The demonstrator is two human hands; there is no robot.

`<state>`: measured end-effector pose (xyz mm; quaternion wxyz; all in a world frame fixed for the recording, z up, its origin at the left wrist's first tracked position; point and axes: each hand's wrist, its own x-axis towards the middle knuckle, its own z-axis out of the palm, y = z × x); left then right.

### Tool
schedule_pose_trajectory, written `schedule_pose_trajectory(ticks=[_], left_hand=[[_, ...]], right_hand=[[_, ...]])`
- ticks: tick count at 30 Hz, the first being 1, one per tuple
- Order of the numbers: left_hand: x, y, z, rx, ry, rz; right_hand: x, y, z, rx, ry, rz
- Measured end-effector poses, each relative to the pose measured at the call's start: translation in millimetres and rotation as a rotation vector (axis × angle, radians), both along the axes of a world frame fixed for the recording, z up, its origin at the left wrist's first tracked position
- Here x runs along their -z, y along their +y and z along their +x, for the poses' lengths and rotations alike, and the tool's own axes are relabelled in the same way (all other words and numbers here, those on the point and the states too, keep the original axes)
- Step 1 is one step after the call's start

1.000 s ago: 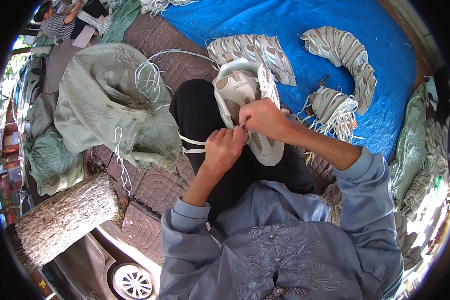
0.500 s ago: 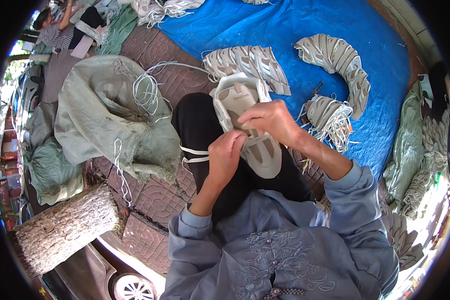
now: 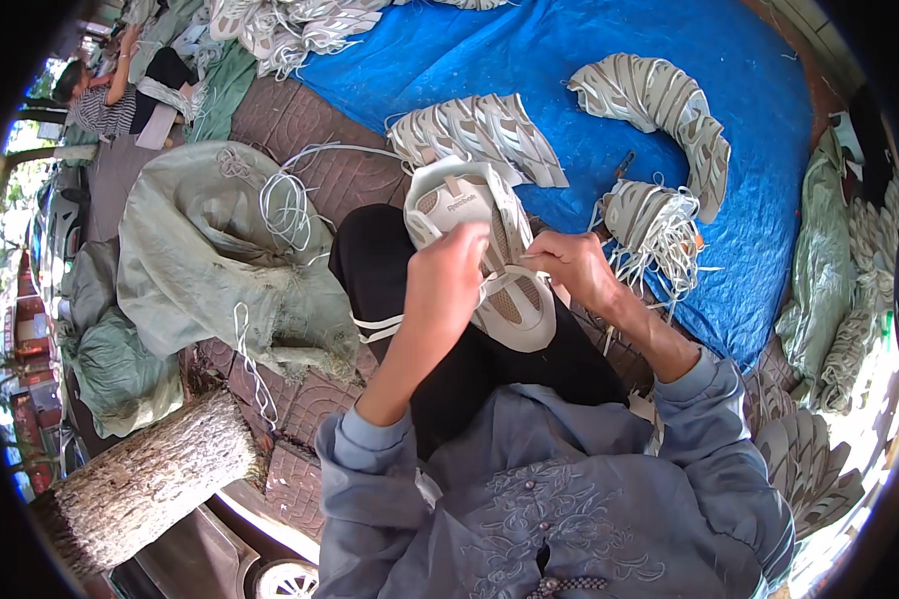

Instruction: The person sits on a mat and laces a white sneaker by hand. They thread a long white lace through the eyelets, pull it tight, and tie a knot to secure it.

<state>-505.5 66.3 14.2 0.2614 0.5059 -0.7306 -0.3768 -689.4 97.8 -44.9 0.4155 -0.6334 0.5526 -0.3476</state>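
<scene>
A white and beige shoe upper (image 3: 517,317) rests across my black-trousered knees, its toe toward me and its opening away. A white lace (image 3: 509,274) crosses it just above the toe. My left hand (image 3: 451,272) is closed over the upper's left side, with its fingertips mostly hidden; what it grips I cannot make out. At the right edge my right hand (image 3: 574,268) pinches the lace between thumb and finger. White laces (image 3: 378,327) are looped round my left knee.
On the blue tarp (image 3: 589,40) lie a curved row of nested uppers (image 3: 704,140), another row (image 3: 479,140) and a bundle with loose laces (image 3: 654,235). A pale green sack (image 3: 160,230) holds a lace coil (image 3: 290,210). A tree trunk (image 3: 150,469) stands lower left; another person (image 3: 105,105) sits far left.
My left hand has moved up along the upper, and my right hand has shifted to its right edge. A lace now shows across the toe end. The whole view has shifted slightly.
</scene>
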Motion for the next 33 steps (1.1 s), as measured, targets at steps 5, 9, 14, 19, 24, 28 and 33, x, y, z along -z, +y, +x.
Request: schedule_pose_trajectory(ticks=[5, 9, 14, 19, 24, 28, 33], left_hand=[[31.7, -24.7, -17.6, -0.007, -0.114, 0.158], [38.1, -24.5, -26.2, -0.028, -0.221, 0.061], [25.4, -16.7, -2.6, -0.023, 0.025, 0.357], [28.9, 0.5, 20.4, 0.078, -0.056, 0.277], [35.4, 13.0, 11.1, 0.12, -0.051, 0.117], [30.6, 14.8, 3.3, 0.074, -0.021, 0.265], [33.1, 16.3, -2.5, 0.055, -0.015, 0.23]], right_hand=[[14.3, 15.9, 15.9, -0.123, 0.03, -0.319], [16.2, 32.5, 17.9, -0.099, -0.103, -0.205], [11.9, 28.1, 36.6, -0.238, -0.121, -0.444], [12.6, 33.6, 50.4, -0.273, -0.256, -0.285], [21.3, 38.4, 16.8, -0.003, -0.14, -0.03], [25.8, 33.5, 6.5, -0.069, 0.03, -0.211], [22.8, 27.4, 13.4, -0.064, 0.027, -0.13]])
